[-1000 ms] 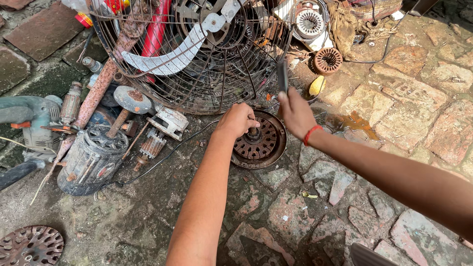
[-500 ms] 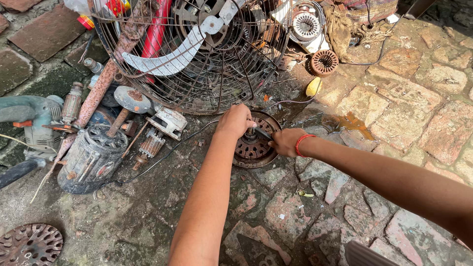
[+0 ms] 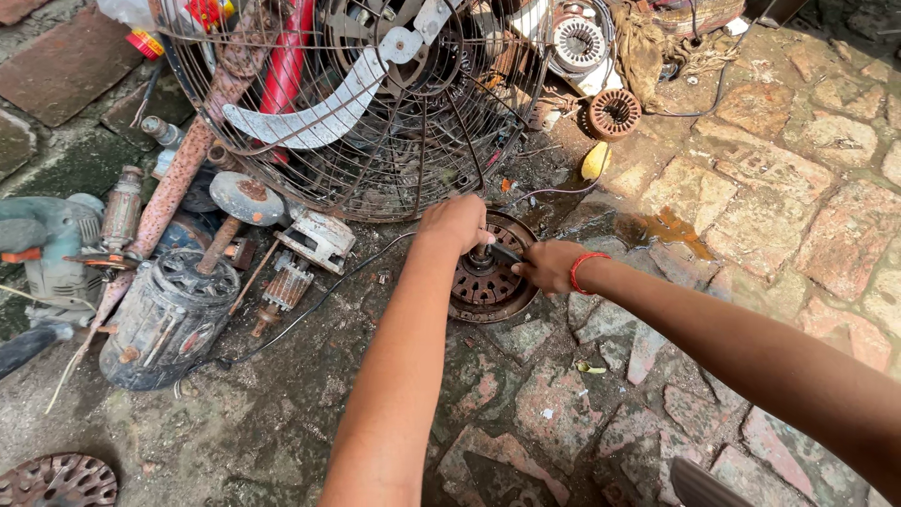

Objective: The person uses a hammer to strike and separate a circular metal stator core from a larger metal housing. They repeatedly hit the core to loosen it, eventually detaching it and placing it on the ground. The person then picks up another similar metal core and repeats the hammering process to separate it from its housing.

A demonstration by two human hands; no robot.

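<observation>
A rusty round motor housing [image 3: 488, 284] lies flat on the stone ground in front of a wire fan cage [image 3: 375, 103]. My left hand [image 3: 457, 223] rests on the housing's upper rim, fingers curled over its centre hub. My right hand [image 3: 549, 267], with a red band on the wrist, grips a dark slim tool [image 3: 505, 253] whose tip points at the hub. The two hands are a few centimetres apart above the housing.
A grey electric motor [image 3: 164, 319] stands at the left with a rotor [image 3: 286, 286] and loose parts beside it. A power tool [image 3: 42, 244] lies at the far left. A round stator [image 3: 614, 113] and a yellow object [image 3: 595, 161] sit behind. A slotted disc [image 3: 56, 481] lies at bottom left.
My right hand came down from above the housing, where it held the tool upright, to the housing's right side with the tool now pointing at the hub. My left hand stayed put.
</observation>
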